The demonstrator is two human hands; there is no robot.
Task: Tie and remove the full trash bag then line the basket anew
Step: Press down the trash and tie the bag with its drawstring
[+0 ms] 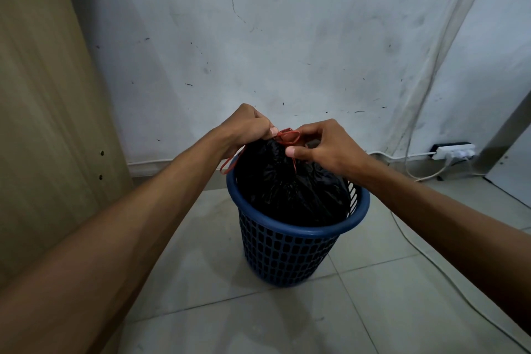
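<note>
A full black trash bag [287, 184] sits in a blue lattice basket [290, 250] on the tiled floor, its top gathered into a peak above the rim. A red drawstring [288, 136] is knotted at that peak, and loose red ends hang down the bag's left side and front. My left hand [248, 126] pinches the string at the left of the knot. From the right, my right hand [324, 144] pinches the string and the bag's neck. Both hands meet right above the basket.
A scuffed white wall [258, 37] stands close behind the basket. A wooden cabinet side [43, 109] fills the left. A power strip [454, 150] with white cables [428, 172] lies on the floor at the right, beside a grey door frame [505, 135].
</note>
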